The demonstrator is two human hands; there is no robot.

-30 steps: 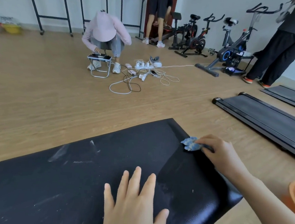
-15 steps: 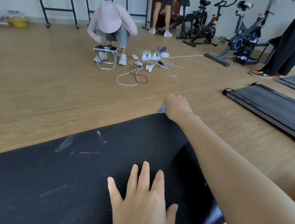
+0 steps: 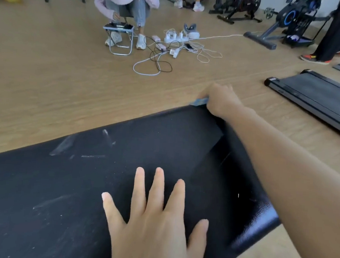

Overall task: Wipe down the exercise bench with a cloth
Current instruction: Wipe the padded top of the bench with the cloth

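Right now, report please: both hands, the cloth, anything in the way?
Left hand flat on black bench pad. Right hand grips blue cloth at far corner. White streaks on pad, unwiped.

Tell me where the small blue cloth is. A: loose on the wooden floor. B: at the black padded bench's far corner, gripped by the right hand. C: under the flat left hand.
B: the blue cloth peeks out beside the gripping right hand at the far corner of the black padded bench; the left hand lies flat, holding nothing.
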